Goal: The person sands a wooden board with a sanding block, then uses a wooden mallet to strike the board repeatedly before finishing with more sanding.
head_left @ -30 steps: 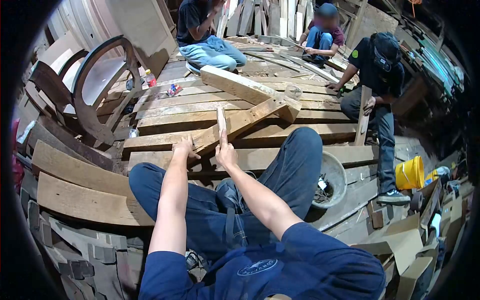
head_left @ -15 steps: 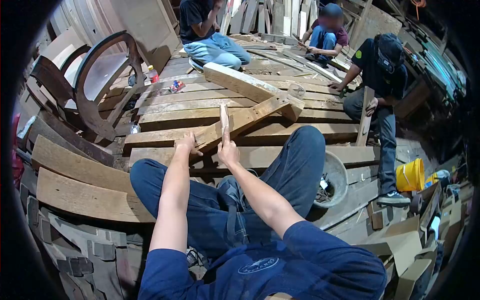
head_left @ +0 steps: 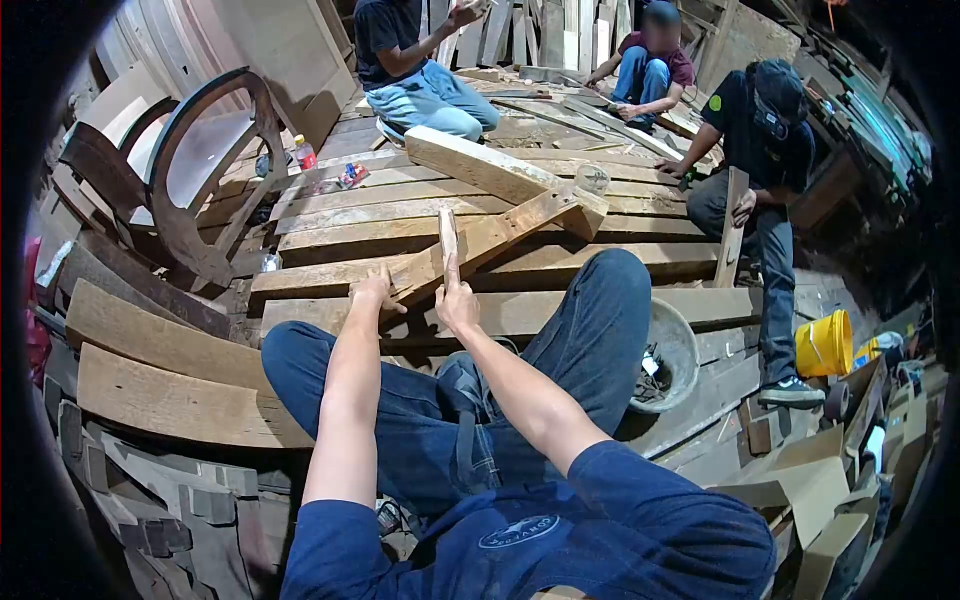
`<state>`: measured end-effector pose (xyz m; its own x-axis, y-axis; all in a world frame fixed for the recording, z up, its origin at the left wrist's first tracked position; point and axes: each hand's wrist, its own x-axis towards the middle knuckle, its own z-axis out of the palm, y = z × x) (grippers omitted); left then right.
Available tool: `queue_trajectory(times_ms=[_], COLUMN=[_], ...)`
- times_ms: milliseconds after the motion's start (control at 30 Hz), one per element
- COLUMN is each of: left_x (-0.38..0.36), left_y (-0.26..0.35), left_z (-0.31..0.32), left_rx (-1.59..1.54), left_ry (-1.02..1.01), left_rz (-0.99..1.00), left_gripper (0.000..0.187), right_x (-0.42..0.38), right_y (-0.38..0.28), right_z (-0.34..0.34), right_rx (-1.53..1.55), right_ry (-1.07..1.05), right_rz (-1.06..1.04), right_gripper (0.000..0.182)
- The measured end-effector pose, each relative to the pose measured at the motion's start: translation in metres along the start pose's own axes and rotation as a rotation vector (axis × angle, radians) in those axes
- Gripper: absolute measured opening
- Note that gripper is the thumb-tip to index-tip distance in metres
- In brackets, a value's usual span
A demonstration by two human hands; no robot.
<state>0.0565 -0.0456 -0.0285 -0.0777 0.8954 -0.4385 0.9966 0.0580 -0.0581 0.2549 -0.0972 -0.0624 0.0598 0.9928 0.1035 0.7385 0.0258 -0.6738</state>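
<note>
Right hand [head_left: 456, 305]: closed round a wooden stick [head_left: 446, 236], forefinger laid up along it, stick upright over the beam [head_left: 480, 243]. Left hand [head_left: 375, 291]: fingers spread, pressed flat on the beam's near end. Beam lay slantwise on floor planks [head_left: 560, 306], far end beneath a block [head_left: 500, 173]. Bucket [head_left: 822, 345] well right.

Narrow wooden stick [head_left: 446, 232] stands upright against angled plank [head_left: 480, 243].

Dim workshop, strong fisheye view
Overhead light brightens the central planks [head_left: 400, 215]; black vignette rings the frame; edges bend; shadows deepen at right.
</note>
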Motion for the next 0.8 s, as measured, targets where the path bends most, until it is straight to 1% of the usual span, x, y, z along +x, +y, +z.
queue_trajectory(times_ms=[33,133,233,367,467,567,633,733,800], left_x=[-0.003,-0.009,-0.004,-0.009,-0.007,-0.008,-0.010,-0.012,-0.005], left_y=[0.001,0.005,0.004,0.005,0.004,0.004,0.004,0.010,0.008], left_z=[-0.002,-0.011,-0.005,-0.007,-0.006,-0.006,-0.008,-0.015,-0.009], left_rx=[0.002,0.004,0.001,0.012,0.011,0.028,0.019,0.018,0.032], left_ry=[0.019,-0.066,-0.033,-0.023,-0.018,0.002,-0.003,-0.080,-0.064], left_rz=[0.009,-0.032,-0.032,-0.033,-0.030,-0.015,-0.007,-0.072,-0.075], left_gripper=[0.138,0.142,0.143,0.142,0.140,0.138,0.137,0.141,0.141], right_x=[0.000,-0.001,-0.001,0.000,0.000,0.001,0.000,-0.001,-0.001], right_y=[0.000,-0.001,-0.002,-0.002,0.000,0.000,-0.001,-0.003,-0.004], right_z=[-0.001,-0.002,-0.002,-0.002,0.000,0.000,0.000,-0.003,-0.004], right_rx=[0.001,0.015,0.014,0.002,0.000,0.002,-0.001,0.008,0.002], right_ry=[0.001,0.008,0.000,-0.021,0.006,-0.017,-0.010,-0.009,-0.022], right_rz=[0.002,-0.005,0.000,0.016,-0.007,0.026,0.004,-0.002,0.014], right_gripper=[0.091,0.091,0.092,0.091,0.090,0.089,0.089,0.087,0.088])
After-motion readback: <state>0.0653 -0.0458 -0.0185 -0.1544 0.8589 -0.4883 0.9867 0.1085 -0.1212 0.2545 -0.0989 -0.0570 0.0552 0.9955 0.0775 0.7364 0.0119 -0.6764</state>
